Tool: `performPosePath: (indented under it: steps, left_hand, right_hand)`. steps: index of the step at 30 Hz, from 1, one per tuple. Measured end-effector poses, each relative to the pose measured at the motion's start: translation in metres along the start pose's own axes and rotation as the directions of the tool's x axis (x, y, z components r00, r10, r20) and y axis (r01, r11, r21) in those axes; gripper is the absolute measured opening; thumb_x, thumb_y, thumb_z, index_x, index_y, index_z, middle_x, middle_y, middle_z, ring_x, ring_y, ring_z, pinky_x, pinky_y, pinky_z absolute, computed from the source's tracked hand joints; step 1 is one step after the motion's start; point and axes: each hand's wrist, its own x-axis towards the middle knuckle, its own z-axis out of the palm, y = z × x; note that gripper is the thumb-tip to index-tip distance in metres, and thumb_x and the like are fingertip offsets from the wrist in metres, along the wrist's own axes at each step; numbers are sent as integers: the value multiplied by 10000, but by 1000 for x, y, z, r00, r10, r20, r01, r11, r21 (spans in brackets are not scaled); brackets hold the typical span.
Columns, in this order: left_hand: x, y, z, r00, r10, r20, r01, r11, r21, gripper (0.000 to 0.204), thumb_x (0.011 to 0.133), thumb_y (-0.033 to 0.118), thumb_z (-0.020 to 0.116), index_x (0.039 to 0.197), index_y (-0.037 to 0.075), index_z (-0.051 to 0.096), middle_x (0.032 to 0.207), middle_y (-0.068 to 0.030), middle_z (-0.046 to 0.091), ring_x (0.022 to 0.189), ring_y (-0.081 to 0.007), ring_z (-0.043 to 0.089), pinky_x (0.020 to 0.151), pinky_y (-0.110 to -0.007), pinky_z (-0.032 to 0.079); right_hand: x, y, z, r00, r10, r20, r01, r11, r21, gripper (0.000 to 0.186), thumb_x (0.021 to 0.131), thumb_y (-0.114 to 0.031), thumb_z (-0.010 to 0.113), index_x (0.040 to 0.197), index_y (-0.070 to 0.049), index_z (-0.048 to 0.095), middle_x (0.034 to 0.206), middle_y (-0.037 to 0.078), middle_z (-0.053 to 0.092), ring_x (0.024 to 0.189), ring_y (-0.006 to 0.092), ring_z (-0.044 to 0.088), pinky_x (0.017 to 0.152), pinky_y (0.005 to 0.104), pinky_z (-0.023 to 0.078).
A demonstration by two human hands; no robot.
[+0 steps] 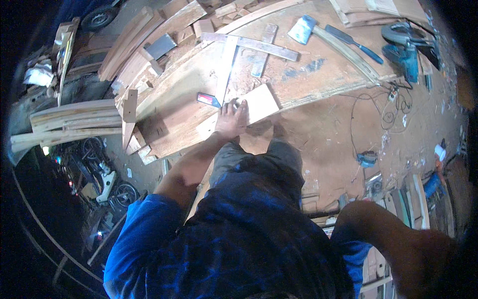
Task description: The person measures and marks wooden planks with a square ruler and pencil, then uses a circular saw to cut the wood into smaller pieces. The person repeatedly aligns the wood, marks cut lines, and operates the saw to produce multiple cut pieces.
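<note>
Reaching forward from the blue-sleeved shoulder, the left hand (232, 118) lies flat with fingers spread, palm down on a pale wooden board (249, 108); it presses rather than grips, and nothing is closed inside it; the board sits under the fingertips and runs on to the right of the hand, its long axis slanting from near-left up to far-right, resting at the near edge of the big plywood sheet (318, 74). The right hand is out of view; only the right forearm (398, 244) shows, bent back low and well apart from the board, so whether that hand is wide or closed cannot be told; the left hand is plainly the nearer one.

Just beyond the fingers, touching distance to the left, lies a small red and black tool (208, 99), its kind unclear; straight ahead of the hand a steel framing square (234, 55) rests on the sheet; farther on and to the right sit a hatchet (302, 29), a blue-handled chisel (354, 44) and a blue circular saw (406, 50); far to the left, stacked timber planks (74, 119) lie beside the sheet.
</note>
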Motion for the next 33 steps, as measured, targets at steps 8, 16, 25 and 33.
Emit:
performPosePath:
  steps: [8,16,25,33]
  left_hand:
    - [-24,-60,7,996,7,-84,-5,1000,16,804,869,389,749,1533,97,404,1505,-254,401,1375,-446,410,1115,-588,377]
    - [91,-96,-22,925,-272,-264,175,924,-341,649,897,442,736,1344,11,548,1296,-253,620,1220,-410,585,1006,-527,473]
    - [55,-73,-52,786,-436,-438,-130,576,-807,404,989,292,723,1137,-44,552,957,-131,647,854,-184,656,706,-345,557]
    - [-29,-10,25,955,-288,-66,46,367,-929,599,975,376,746,1293,-80,524,1137,-145,589,1025,-243,643,893,-431,586]
  right_hand:
    - [-166,77,16,845,513,-150,-515,709,-482,432,888,-24,735,1284,83,602,1086,201,728,884,287,713,830,411,590]
    - [-349,97,67,338,940,-45,-937,332,-105,324,922,-2,705,1244,-10,671,1028,17,702,901,87,630,784,250,523]
    - [-454,72,172,299,947,113,-949,308,-68,370,931,-79,754,1270,-3,628,1147,18,650,930,90,603,855,264,514]
    - [-529,74,183,38,992,116,-975,11,222,154,963,-168,769,1053,-67,695,839,-32,663,655,55,561,592,226,453]
